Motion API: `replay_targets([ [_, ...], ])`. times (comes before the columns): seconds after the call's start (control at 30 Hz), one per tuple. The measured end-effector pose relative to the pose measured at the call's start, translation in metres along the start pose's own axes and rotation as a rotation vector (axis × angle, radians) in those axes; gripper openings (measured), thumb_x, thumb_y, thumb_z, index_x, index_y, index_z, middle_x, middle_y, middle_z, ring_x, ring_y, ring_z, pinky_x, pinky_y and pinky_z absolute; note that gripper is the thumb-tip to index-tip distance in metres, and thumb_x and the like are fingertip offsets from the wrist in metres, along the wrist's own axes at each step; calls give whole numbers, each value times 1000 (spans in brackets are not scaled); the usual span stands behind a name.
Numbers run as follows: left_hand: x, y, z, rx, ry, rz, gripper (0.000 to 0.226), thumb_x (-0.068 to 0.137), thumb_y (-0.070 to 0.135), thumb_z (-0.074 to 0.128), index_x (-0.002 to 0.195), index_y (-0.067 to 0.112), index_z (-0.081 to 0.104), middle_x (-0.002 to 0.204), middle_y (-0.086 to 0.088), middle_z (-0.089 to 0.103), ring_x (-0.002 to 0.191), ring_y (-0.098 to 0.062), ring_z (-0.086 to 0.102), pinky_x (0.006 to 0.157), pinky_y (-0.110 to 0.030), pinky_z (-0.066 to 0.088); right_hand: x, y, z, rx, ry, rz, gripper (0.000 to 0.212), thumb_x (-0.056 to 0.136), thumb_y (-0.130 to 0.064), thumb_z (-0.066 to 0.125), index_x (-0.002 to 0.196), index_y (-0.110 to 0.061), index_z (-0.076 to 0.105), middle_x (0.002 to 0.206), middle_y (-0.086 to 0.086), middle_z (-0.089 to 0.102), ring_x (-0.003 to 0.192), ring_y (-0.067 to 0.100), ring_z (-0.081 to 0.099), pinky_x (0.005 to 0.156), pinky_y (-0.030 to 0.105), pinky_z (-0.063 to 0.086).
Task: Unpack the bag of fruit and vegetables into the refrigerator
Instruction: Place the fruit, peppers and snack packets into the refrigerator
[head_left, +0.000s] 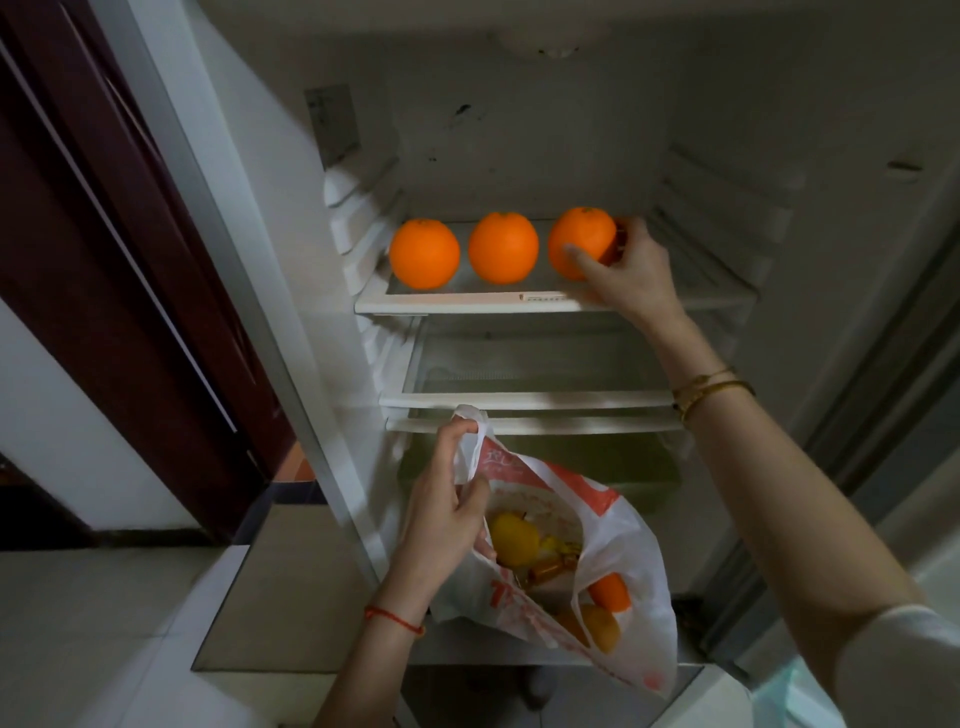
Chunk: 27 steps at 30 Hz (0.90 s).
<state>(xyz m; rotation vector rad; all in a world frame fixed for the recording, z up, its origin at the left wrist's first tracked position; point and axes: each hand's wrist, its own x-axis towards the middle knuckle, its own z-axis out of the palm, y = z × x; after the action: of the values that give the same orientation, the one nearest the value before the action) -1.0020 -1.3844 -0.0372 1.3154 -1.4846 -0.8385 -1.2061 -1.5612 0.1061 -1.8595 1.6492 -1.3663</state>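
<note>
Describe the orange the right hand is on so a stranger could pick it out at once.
Look at the top shelf of the open refrigerator, where three oranges sit in a row. It is the rightmost orange, the only one with the right hand closed around it.

Right hand (621, 270) covers the right side of the third orange (579, 241); something reddish behind its fingers, can't tell what. Bag (597, 561) contents only partly seen: a yellow fruit (514, 538), an orange piece (610, 592), rest buried under plastic, can't ID. Bag print crumpled, unreadable. Label on fridge wall (332, 124) too blurred to read. Bottom drawer (639, 462) mostly behind the bag, dark. Right sleeve (898, 670) cut off by frame edge.
</note>
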Motion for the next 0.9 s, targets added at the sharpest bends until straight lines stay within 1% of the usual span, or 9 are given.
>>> replay_targets([
  [0.13,-1,2,2,0,4,14,49,98,6,53,129,42,40,92,1,59,48,-12,58,43,-21,47,0,-2,0,-7,3,11,66,86,-44,69,138,-10,45,134,10,58,120,25,57,88,25,42],
  [0.27,-4,-1,2,15,19,16,49,98,9,55,129,44,40,90,2,62,55,-37,57,46,-41,49,1,-4,-1,-29,3,36,66,88,-47,66,138,-9,46,133,10,58,121,24,56,86,22,39],
  [0.37,-7,-2,0,17,1,27,50,98,8,53,128,45,39,85,0,58,47,-24,53,43,-41,50,-8,-6,-3,7,61,26,72,85,-50,68,139,-8,44,135,10,56,123,23,54,95,26,42],
  [0.5,-12,0,-2,-7,-5,39,52,98,8,53,126,49,39,94,-11,54,50,-8,54,47,-23,50,-52,-3,-7,121,333,-219,37,90,-40,64,104,-7,57,96,6,64,85,14,60,73,28,49],
  [0.57,-14,-2,-4,-15,1,32,50,98,7,53,130,43,40,103,-26,55,57,-9,58,49,-16,49,-89,4,-3,199,308,-311,24,96,-27,58,86,-5,56,74,4,59,65,10,54,59,25,43],
  [0.67,-17,-5,-6,-15,-1,14,49,98,9,53,135,39,39,119,-36,54,68,-20,63,52,-14,49,-148,36,18,153,57,-316,33,99,-23,50,71,-7,58,58,4,55,50,11,51,48,29,42],
  [0.73,-19,-4,-6,-17,-6,24,48,98,9,54,135,35,39,111,-30,56,61,-12,59,49,-14,47,-181,66,37,52,-232,-240,29,99,-24,51,75,-15,63,61,2,61,50,13,58,49,31,50],
  [0.83,-23,-4,-6,-12,-16,42,46,98,14,54,133,40,39,92,-10,59,49,-9,53,42,-26,49,-215,105,61,-190,-735,-89,11,95,-30,58,106,-28,60,89,0,69,73,15,66,69,32,58],
  [0.9,-26,-4,-5,-27,-33,33,46,99,13,54,135,37,38,89,-8,59,49,-10,56,41,-31,51,-228,128,68,-363,-894,-42,45,89,-45,63,129,-28,49,116,-1,63,102,16,61,94,32,52],
])
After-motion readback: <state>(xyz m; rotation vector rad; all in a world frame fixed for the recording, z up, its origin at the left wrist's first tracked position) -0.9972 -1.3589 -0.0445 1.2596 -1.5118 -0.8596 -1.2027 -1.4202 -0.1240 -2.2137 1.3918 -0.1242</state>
